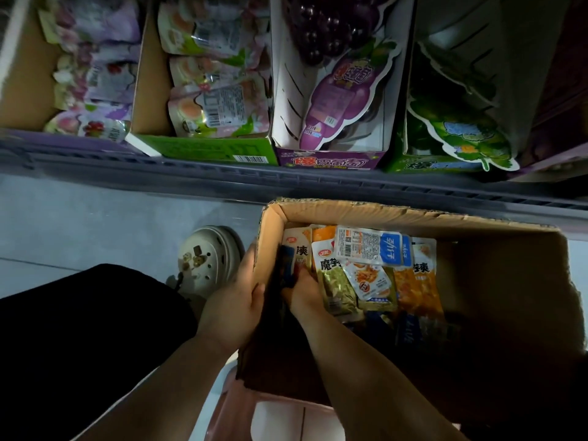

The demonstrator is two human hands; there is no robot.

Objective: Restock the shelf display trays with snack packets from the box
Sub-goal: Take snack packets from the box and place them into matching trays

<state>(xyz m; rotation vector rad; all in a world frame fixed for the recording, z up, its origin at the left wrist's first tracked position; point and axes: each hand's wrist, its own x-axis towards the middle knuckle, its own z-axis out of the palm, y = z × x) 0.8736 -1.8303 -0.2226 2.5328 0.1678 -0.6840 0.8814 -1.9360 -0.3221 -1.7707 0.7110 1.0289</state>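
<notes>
1. Pale floor (95,224) underfoot, grey shelf (191,176) across the top, lined with trays (203,152) standing open side up, some well filled, the purple one (327,160) nearly bare.
2. Box (397,214) perched on a pink stool (235,409) just in front of the shelf; probably raised there to keep stock within easy reach of the trays.
3. Packets (334,275) still inside the box, heaped loosely against its left and far walls, right part bare; none at the trays yet.
4. Left hand (237,297): pinches the box's left wall, thumb hooked over the rim, fingers laid fairly straight along the outside. Steadies the box, by the look of it, against the pull of the other hand.
5. Right hand (305,288): reaches down inside, close by the left wall, fingers curled round a dark packet (288,265) standing on edge there. Fingertips hidden behind it, so depth of grip unclear.
6. Judged as the picking-up step, with the carry to a tray yet to come.
</notes>
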